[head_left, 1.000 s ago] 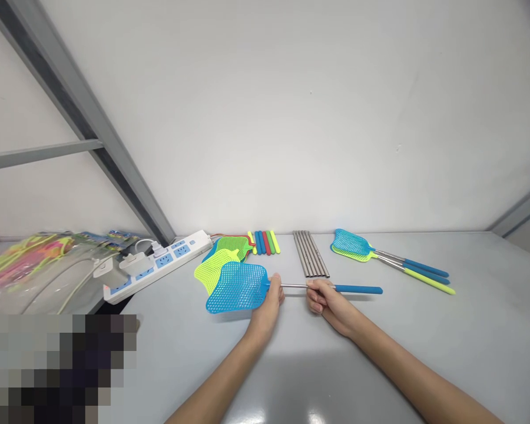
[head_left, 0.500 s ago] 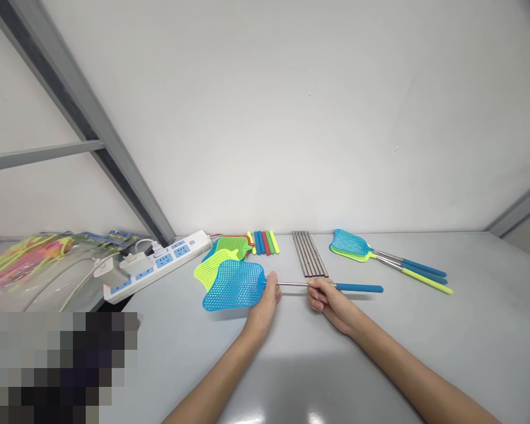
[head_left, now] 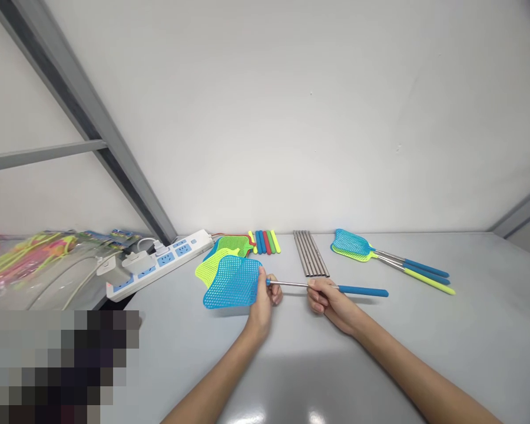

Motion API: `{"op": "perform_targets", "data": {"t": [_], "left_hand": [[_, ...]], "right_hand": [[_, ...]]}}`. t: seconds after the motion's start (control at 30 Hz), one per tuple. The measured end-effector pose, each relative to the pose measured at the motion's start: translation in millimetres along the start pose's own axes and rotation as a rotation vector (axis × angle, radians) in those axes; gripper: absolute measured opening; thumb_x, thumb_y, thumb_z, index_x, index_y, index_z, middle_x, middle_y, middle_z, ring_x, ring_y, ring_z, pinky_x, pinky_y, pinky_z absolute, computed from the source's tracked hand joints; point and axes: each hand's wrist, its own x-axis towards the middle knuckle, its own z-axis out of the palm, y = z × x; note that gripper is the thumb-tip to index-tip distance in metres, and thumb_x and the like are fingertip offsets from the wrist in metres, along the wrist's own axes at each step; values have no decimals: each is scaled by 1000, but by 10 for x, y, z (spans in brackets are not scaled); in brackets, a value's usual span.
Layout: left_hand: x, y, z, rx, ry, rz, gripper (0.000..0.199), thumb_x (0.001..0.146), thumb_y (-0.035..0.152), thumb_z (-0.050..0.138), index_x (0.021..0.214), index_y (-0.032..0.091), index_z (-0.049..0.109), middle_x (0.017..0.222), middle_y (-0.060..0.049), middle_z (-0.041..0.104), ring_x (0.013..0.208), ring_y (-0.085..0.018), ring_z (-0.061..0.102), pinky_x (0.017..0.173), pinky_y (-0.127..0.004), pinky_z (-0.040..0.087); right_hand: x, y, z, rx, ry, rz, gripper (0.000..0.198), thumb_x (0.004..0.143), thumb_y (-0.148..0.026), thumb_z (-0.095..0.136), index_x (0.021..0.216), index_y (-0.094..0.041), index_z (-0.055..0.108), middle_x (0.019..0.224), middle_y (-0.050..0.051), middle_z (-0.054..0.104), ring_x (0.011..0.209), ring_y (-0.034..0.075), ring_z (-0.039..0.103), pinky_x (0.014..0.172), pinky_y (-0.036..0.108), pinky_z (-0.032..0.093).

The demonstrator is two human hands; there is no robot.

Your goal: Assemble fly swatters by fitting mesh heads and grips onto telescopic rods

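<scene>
A blue fly swatter (head_left: 235,284) is held level above the grey table, its perforated head to the left and its blue handle to the right. My left hand (head_left: 265,297) is closed at the neck, with the thumb against the edge of the head. Around the thin metal rod, close to the handle, my right hand (head_left: 327,297) is closed. Just beyond that hand lies a row of metal rods (head_left: 310,253). Behind the held head are loose swatter heads, a yellow one (head_left: 212,268) and a green one (head_left: 234,242) among them.
Several coloured handle grips (head_left: 265,242) lie side by side near the wall. Assembled swatters (head_left: 406,269) rest at the right. A white power strip (head_left: 159,265) with plugs and cables runs along the left, beside plastic-bagged goods (head_left: 30,265). A grey table (head_left: 477,335) extends beneath everything.
My left hand has shifted slightly left onto the edge of the swatter's head, uncovering the blue neck tip on its right. My right hand keeps its hold on the rod.
</scene>
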Motion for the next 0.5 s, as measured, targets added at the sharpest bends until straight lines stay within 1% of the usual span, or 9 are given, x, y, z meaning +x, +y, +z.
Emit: {"op": "perform_targets", "data": {"t": [0.07, 0.17, 0.27, 0.37, 0.5], "left_hand": [[-3, -18, 4, -56, 8, 11, 48, 76, 55, 24, 46, 18, 34, 39, 5, 31, 37, -7, 29, 41, -22, 24], [2, -30, 12, -68, 32, 7, 49, 76, 55, 24, 52, 17, 43, 42, 3, 40, 38, -8, 35, 42, -22, 27], [3, -12, 16, -44, -34, -17, 47, 76, 52, 27, 60, 15, 51, 49, 0, 50, 42, -10, 42, 46, -23, 32], [-15, 11, 15, -23, -131, -18, 48, 78, 50, 25, 67, 13, 55, 55, -3, 55, 48, -11, 46, 51, -24, 35], [-50, 21, 17, -24, -172, -6, 48, 79, 48, 25, 77, 13, 58, 61, -5, 58, 52, -12, 49, 55, -26, 36]], "right_hand": [[-10, 5, 15, 6, -26, 21, 33, 73, -33, 48, 46, -16, 37, 41, -7, 24, 39, 7, 30, 42, 23, 17], [-14, 2, 18, 6, -50, 24, 31, 74, -33, 46, 48, -16, 42, 41, -6, 27, 39, 7, 31, 42, 23, 17], [-9, -8, -7, 5, -61, 7, 31, 75, -32, 45, 50, -15, 46, 41, -5, 30, 39, 7, 33, 42, 23, 17], [-7, -7, -35, 20, -64, 2, 31, 76, -32, 45, 51, -14, 49, 41, -5, 30, 39, 7, 35, 42, 23, 18], [-15, 8, -42, 28, -63, -11, 31, 77, -30, 44, 51, -13, 51, 40, -5, 30, 39, 7, 35, 43, 23, 18]]}}
